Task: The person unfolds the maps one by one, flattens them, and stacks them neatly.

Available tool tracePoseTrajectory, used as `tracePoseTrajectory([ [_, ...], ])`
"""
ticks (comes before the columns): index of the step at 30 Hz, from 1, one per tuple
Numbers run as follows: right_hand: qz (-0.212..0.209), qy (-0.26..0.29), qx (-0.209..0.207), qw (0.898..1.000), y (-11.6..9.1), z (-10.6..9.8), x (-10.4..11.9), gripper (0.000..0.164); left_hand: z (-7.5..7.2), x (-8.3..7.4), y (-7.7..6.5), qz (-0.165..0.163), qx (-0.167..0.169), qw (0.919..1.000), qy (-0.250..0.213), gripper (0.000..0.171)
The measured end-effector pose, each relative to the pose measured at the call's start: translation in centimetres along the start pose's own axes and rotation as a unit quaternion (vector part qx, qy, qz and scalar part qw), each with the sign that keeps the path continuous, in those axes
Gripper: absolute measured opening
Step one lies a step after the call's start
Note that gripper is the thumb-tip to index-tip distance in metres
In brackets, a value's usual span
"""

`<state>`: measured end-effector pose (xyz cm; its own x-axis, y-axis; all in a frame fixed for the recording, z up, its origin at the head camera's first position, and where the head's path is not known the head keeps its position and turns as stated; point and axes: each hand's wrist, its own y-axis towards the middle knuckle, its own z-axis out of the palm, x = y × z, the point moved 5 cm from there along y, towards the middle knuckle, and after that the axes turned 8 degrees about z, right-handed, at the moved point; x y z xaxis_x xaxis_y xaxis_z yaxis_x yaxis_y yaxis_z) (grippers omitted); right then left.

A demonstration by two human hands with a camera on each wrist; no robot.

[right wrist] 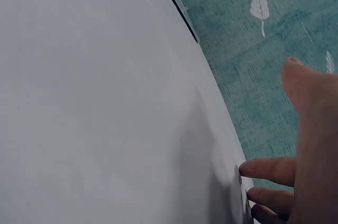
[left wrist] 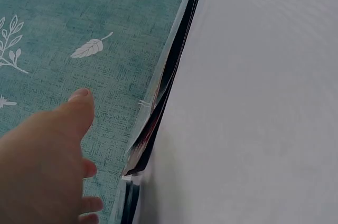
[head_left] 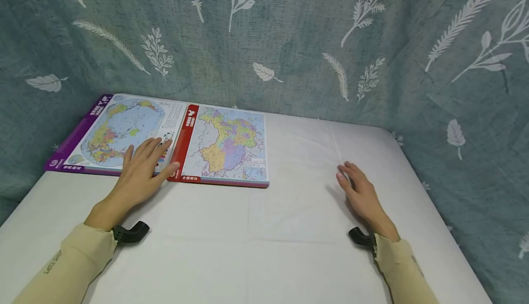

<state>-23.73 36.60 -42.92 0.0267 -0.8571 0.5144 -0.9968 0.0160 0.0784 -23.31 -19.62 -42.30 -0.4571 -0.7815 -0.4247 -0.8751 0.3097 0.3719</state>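
A purple-edged world map pad lies flat at the back left of the table. Against its right side lies a red-edged map of China; layered edges show along the front of both. My left hand is over the near right corner of the world map, fingers spread, thumb by the red border; whether it touches cannot be told. In the left wrist view, the maps' dark edges run beside that hand. Well right of the maps, my right hand holds nothing, its fingers loosely bent at the white cloth.
A white cloth covers the table. Behind it and along both sides hangs a blue-green curtain with white leaf prints. Dark curved mounts sit at both wrists, by beige sleeves.
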Motion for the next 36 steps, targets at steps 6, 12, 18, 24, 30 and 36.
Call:
tracePoseTrajectory([
  [6, -0.005, 0.000, 0.003, 1.000, -0.1, 1.0, 1.1, 0.063, -0.1, -0.4, 0.1, 0.003, 0.001, 1.0000, -0.004, 0.073],
  [12, -0.009, 0.007, 0.010, 1.000, -0.1, 1.5, 1.8, 0.061, 0.1, -0.7, 0.4, 0.007, 0.003, 1.0000, -0.005, 0.073],
  [18, -0.014, 0.011, 0.009, 1.000, 0.1, 2.2, 2.9, 0.061, 0.1, -0.5, 0.3, 0.000, 0.010, 0.9999, -0.012, 0.071],
  [24, -0.015, 0.013, 0.009, 1.000, 0.3, 2.8, 3.9, 0.064, 0.2, -0.4, 0.0, -0.005, 0.004, 0.9998, -0.017, 0.072],
  [30, -0.031, 0.014, 0.007, 0.999, 0.5, 3.7, 5.0, 0.063, 0.2, -0.3, 0.0, -0.003, 0.001, 0.9999, -0.017, 0.071],
  [36, -0.053, 0.019, 0.004, 0.998, 0.5, 4.9, 6.7, 0.064, 0.1, -0.5, 0.0, 0.001, 0.002, 0.9999, -0.012, 0.072],
])
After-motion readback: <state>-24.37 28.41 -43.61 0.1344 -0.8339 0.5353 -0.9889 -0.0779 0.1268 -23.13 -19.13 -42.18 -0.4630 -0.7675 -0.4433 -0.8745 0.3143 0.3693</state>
